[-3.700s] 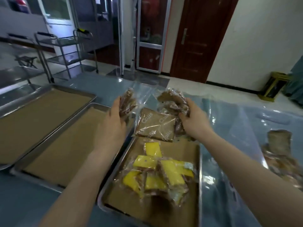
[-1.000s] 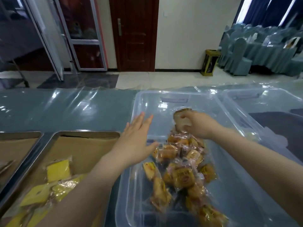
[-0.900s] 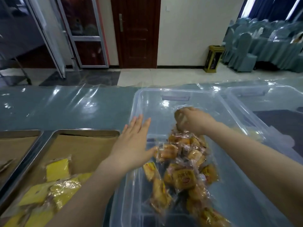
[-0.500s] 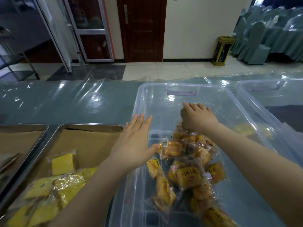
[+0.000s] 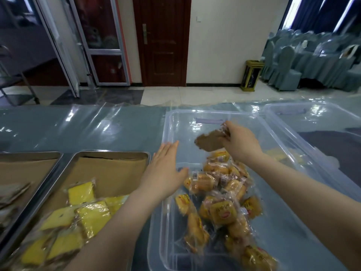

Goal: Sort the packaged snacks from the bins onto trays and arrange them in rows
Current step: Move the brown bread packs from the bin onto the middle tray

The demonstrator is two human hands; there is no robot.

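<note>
Pinched brown snack pkt [image 5: 210, 142] by one end w/ R hand [image 5: 241, 145], fingers curled round the wrapper. Held it dangling over far half of clear bin [image 5: 166, 133], above and apart from the heap. Held L hand [image 5: 165, 173] flat and open, fingers straight and together, nothing in it, over bin's left rim, just beside tray [image 5: 109, 153]. Saw orange bun pkts [image 5: 220, 202] heaped loose and overlapping in bin's middle. Saw yellow cake pkts [image 5: 82, 216] jumbled on tray's brown liner, no rows yet. Spotted 2nd tray [image 5: 29, 155] at far left w/ a few pkts at frame edge, too cut off to name.

Risks, as judged: thin grip, one end only, slick film. Could've slipped on the swing across and dropped back into heap or onto plastic table cover [image 5: 78, 130]. Could've landed on wrong tray too: brown, no match for the yellow lot, so prob. meant for elsewhere. Could've clipped bin rim w/ L wrist and shoved the bin. And w/ yellow pile that messy, could've buried any row started there, so prob. needed straightening first.
</note>
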